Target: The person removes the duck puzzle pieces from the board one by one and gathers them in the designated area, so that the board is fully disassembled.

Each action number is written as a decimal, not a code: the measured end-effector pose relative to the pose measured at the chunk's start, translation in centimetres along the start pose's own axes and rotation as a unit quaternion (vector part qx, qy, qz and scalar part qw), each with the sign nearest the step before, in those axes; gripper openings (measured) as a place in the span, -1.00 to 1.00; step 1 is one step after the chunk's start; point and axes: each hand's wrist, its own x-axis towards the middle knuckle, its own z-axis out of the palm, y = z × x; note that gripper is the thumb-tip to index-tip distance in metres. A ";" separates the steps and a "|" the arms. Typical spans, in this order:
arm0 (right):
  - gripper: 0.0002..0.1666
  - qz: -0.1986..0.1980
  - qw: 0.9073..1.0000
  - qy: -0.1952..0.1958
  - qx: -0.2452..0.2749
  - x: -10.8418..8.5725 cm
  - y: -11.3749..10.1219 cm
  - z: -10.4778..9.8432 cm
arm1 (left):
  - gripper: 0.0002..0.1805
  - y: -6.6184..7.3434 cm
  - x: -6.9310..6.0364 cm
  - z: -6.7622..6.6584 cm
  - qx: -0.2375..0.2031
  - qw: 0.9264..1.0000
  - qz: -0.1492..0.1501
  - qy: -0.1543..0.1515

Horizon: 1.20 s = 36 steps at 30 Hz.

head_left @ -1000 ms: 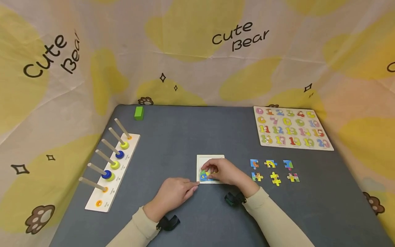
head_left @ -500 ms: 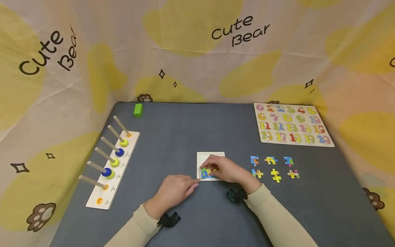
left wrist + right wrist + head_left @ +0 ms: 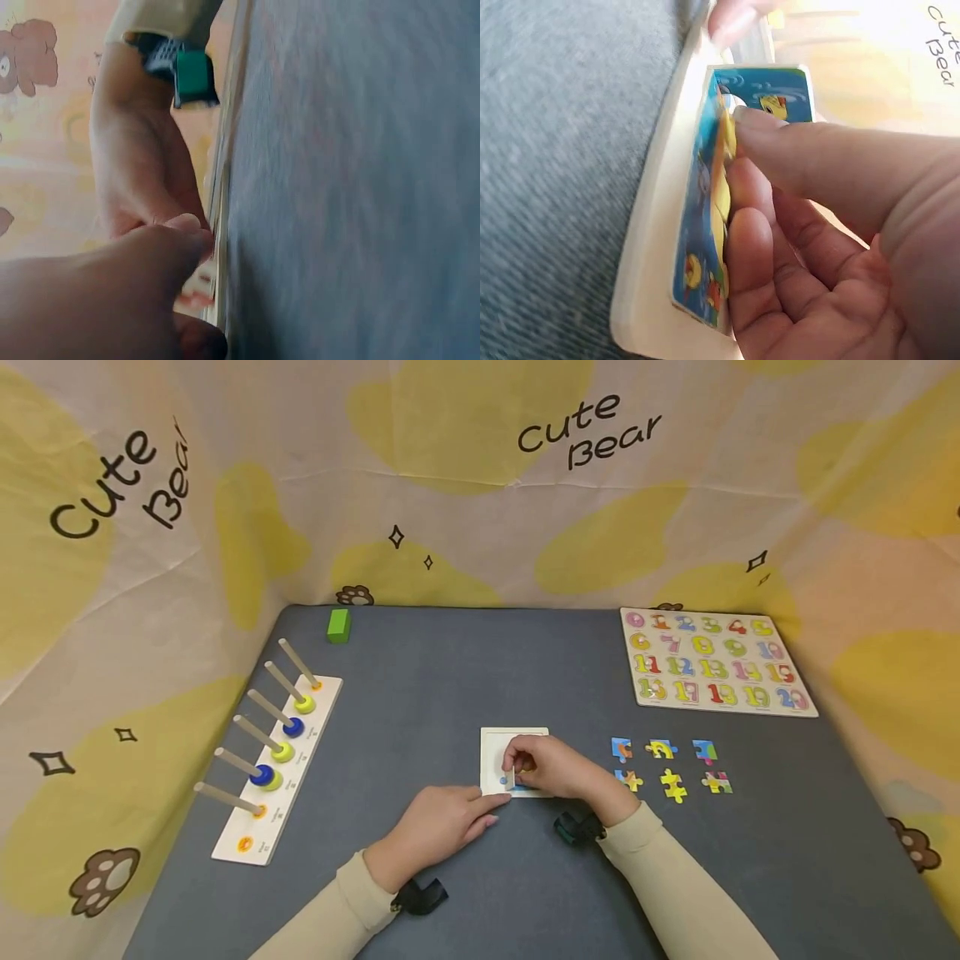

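A white puzzle tray (image 3: 491, 747) lies in front of me. My right hand (image 3: 555, 768) is over it and pinches a blue jigsaw piece with a duck picture (image 3: 795, 84), raised on edge out of the tray's lower left. Other joined pieces (image 3: 697, 259) lie flat in the recess under the right fingers; the hand covers most of them in the head view. My left hand (image 3: 442, 818) has its index finger stretched onto the tray's near edge, just below the raised piece. Between the left fingers I see nothing held.
Several loose jigsaw pieces (image 3: 673, 786) lie right of the tray. A number board (image 3: 720, 668) is at the far right. On the left stands a peg board with rings (image 3: 288, 752), and a green block (image 3: 339, 626) sits at the back left.
The right hand has lifted the lower-left jigsaw piece from lying flat to standing on edge. My left hand has slid a little to the right along the tray's near edge.
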 end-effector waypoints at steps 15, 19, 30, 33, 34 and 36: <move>-0.88 -0.002 0.998 -0.047 0.039 0.7 0.3 -0.8 | -0.53 1.5 1.0 1.0 0.036 0.998 -0.024 -0.044; -0.89 0.016 0.997 -0.069 0.041 1.0 0.2 -1.1 | -0.54 1.6 1.0 1.0 0.019 0.999 -0.028 -0.043; -0.91 0.034 0.993 -0.107 0.026 3.0 0.1 -1.2 | -0.56 1.4 0.9 1.0 0.006 0.997 -0.040 -0.061; -0.91 0.038 0.994 -0.100 0.033 3.1 0.2 -1.1 | -0.56 1.4 1.1 0.9 0.003 0.998 -0.038 -0.059; -0.91 0.037 0.994 -0.096 0.034 3.1 0.2 -1.1 | -0.55 1.4 1.1 0.9 0.002 0.998 -0.036 -0.059; -0.92 0.040 0.994 -0.091 0.041 3.2 0.1 -1.0 | -0.55 1.3 1.2 0.9 0.003 0.998 -0.035 -0.059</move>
